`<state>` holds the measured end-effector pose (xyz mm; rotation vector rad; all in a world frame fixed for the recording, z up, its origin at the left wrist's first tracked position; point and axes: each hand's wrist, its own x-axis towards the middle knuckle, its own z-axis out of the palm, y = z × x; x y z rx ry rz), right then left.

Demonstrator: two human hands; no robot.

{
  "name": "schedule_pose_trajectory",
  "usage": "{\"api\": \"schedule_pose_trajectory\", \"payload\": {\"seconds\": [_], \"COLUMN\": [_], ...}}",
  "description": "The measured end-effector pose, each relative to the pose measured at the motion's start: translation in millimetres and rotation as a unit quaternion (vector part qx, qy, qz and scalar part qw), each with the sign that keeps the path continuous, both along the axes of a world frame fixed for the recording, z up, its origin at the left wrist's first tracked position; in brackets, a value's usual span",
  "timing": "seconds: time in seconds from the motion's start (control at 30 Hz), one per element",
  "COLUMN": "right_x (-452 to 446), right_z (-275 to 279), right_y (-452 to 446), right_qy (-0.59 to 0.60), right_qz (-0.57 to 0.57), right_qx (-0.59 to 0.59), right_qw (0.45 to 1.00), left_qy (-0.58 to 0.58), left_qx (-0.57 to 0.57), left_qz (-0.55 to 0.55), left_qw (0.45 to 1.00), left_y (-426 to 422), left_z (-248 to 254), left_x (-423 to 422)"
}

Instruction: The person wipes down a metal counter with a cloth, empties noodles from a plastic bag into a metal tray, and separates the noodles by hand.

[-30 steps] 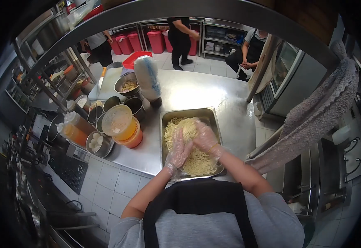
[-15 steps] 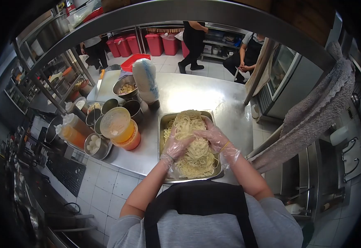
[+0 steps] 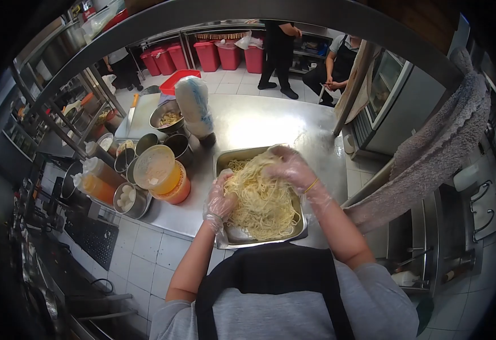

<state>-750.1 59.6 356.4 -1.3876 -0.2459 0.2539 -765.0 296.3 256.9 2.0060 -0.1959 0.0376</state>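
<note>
A heap of pale noodles (image 3: 265,212) fills most of a rectangular steel pan (image 3: 238,238), whose bare bottom shows at the near left corner. My left hand (image 3: 220,199), in a clear plastic glove, presses around the heap's left side with noodles against its curled fingers. Over the far right part of the pan, my right hand (image 3: 294,170) is gloved too, with a yellow band at the wrist. Its fingers are closed on a bunch of noodles that hangs toward the middle; the fingertips are slightly blurred.
Left of the pan stand a lidded tub of orange liquid (image 3: 160,170), a bowl of eggs (image 3: 126,198), squeeze bottles (image 3: 97,184) and a plastic-wrapped bundle (image 3: 192,105). A knife (image 3: 131,116) lies on a cutting board. A towel (image 3: 429,150) hangs at right. Other people are beyond the table.
My hands have moved apart: the left outward to the heap's left side, the right up and away with noodles. The heap has loosened and spread. A person at the back has shifted right.
</note>
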Motion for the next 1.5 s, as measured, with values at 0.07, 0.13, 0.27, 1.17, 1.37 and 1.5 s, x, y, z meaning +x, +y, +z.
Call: {"api": "schedule_pose_trajectory", "payload": {"seconds": [0.07,0.13,0.27,1.17,1.37,1.5], "right_x": [-13,-25,-28,-10,-2,-6], "right_z": [-9,-47,-103,-28,-26,8], "right_y": [14,28,36,20,22,10], "right_qy": [-0.141,-0.323,-0.326,-0.292,-0.256,-0.366], "right_qz": [0.007,-0.016,-0.102,0.027,-0.047,-0.075], "right_qx": [-0.229,-0.475,-0.558,-0.375,-0.399,-0.375], "right_qw": [0.963,0.819,0.756,0.879,0.879,0.848], "left_qy": [-0.091,-0.008,-0.046,-0.034,-0.029,-0.116], "left_qx": [0.004,-0.006,0.187,-0.073,-0.063,0.096], "left_qz": [-0.042,-0.113,-0.147,-0.053,-0.106,-0.08], "left_qw": [0.995,0.994,0.97,0.995,0.992,0.985], "left_y": [1,-3,-30,-15,-20,-15], "left_z": [-5,0,11,41,74,72], "left_x": [6,-2,-24,19,7,16]}}
